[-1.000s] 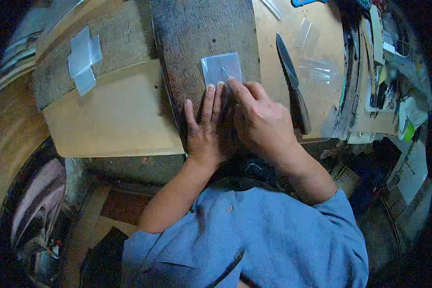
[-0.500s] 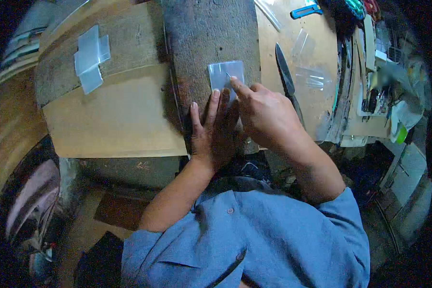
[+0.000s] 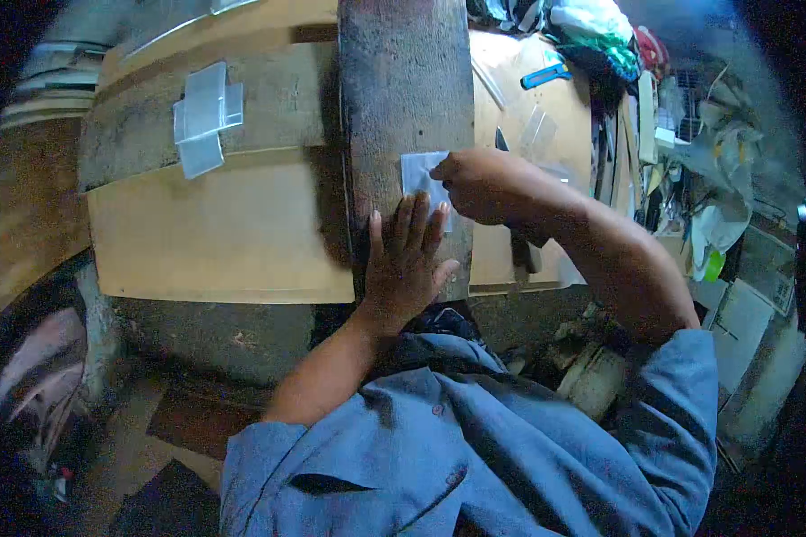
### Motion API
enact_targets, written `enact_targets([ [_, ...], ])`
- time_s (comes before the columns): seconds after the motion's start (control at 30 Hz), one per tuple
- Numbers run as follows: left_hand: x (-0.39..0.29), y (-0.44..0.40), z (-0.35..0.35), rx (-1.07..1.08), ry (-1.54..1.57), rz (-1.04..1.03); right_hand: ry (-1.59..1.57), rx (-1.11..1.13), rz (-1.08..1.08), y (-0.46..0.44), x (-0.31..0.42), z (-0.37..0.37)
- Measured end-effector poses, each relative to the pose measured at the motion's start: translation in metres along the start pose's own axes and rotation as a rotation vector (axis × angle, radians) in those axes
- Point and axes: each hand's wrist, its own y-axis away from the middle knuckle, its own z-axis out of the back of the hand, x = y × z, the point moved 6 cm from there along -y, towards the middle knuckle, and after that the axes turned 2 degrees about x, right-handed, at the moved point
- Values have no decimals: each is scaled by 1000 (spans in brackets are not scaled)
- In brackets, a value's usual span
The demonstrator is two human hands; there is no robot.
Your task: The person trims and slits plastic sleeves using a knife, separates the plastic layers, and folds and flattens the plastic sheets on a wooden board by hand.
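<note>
My left hand [image 3: 403, 264] lies flat with its fingers apart. Its fingertips press the lower part of a translucent plastic piece [image 3: 415, 167] onto a dark wooden plank [image 3: 403, 80]. Over the upper right of that piece, my right hand [image 3: 485, 183] is closed in a pinch; what it holds is hidden now, though a thin point showed at its fingertips earlier. Partly under my right hand and forearm lies a knife [image 3: 501, 140], its blade tip and dark handle end showing.
Left of the plank, several overlapping clear plastic pieces [image 3: 208, 112] rest on a board. A blue box cutter [image 3: 544, 76], clear strips [image 3: 488, 85] and a clear sheet [image 3: 539, 130] lie to the right. Bags [image 3: 591, 22] and clutter crowd the far right.
My right hand has turned, its wrist and forearm swinging outward to the right and over the knife. My left hand still presses the plastic piece. The whole view has shifted.
</note>
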Motion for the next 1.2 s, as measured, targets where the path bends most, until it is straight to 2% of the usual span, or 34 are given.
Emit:
enact_targets([
  [0.1,-1,-1,5,0,22,-15,246,54,293,9,19,16],
  [0.13,-1,-1,6,2,25,-14,256,52,289,8,22,18],
  [0.2,0,0,7,-7,29,-15,-340,213,-98,3,2,8],
  [0.27,-1,2,8,-34,-1,-46,56,-23,-33,-8,2,-3],
  [0.33,-1,3,9,-49,7,-43,3,-99,5,-3,9,4],
  [0.37,0,4,10,-52,17,-44,-22,-15,77,-16,-6,-12],
  [0.43,-2,4,12,-48,-3,-35,-710,98,-124,4,-6,4],
  [0.47,-2,3,13,-39,-18,-23,-703,91,-122,-5,-12,-9],
  [0.5,-2,3,14,-47,-24,-22,-236,36,28,-22,-17,-28],
  [0.57,0,4,11,-70,3,-28,25,-159,-126,-8,6,-5],
  [0.6,-1,5,10,-73,-3,-33,25,-167,-126,-15,-6,-10],
  [0.63,-1,5,8,-75,11,-37,-117,-76,-51,-31,-28,-30],
  [0.73,-3,8,6,-96,8,-46,-55,-59,154,-28,-8,-28],
  [0.8,-4,8,11,-117,-17,-63,-159,-96,-87,-13,-6,-13],
  [0.83,-4,10,10,-65,-2,-55,-146,-122,102,-14,-7,-22],
  [0.87,-3,10,9,-18,12,-46,-134,-139,103,-13,-20,-34],
  [0.93,0,12,9,-93,4,-66,-777,-246,-223,20,-16,-34],
  [0.97,2,11,9,-150,10,-79,-533,-358,-184,34,1,-21],
  [1.0,6,9,7,-159,-3,-81,-528,-371,-174,39,6,-27],
  [1.07,19,6,7,-351,133,-99,-578,-649,-107,52,7,-28],
  [1.1,23,-1,11,-357,216,-36,-673,-534,-215,61,15,-26],
  [1.13,21,-1,16,-361,207,-44,-674,-546,-211,63,15,-33],
  [1.2,22,-2,31,-379,498,29,-687,-742,-19,69,21,-41],
])
